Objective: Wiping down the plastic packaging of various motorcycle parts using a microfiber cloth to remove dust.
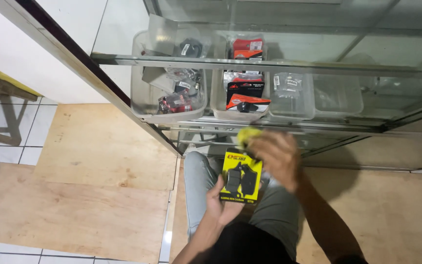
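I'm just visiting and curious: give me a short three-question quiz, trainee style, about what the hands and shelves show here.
1. True or false: the left hand holds a yellow pack with two dark parts.
2. What is the right hand holding? A) a yellow cloth B) a red box C) a bin
3. Fill in: the clear bins sit on a ____ shelf.

Key
1. True; it grips the pack from below.
2. A; the cloth is blurred, just above the pack.
3. Glass; the bins hold packed parts, some red and black.
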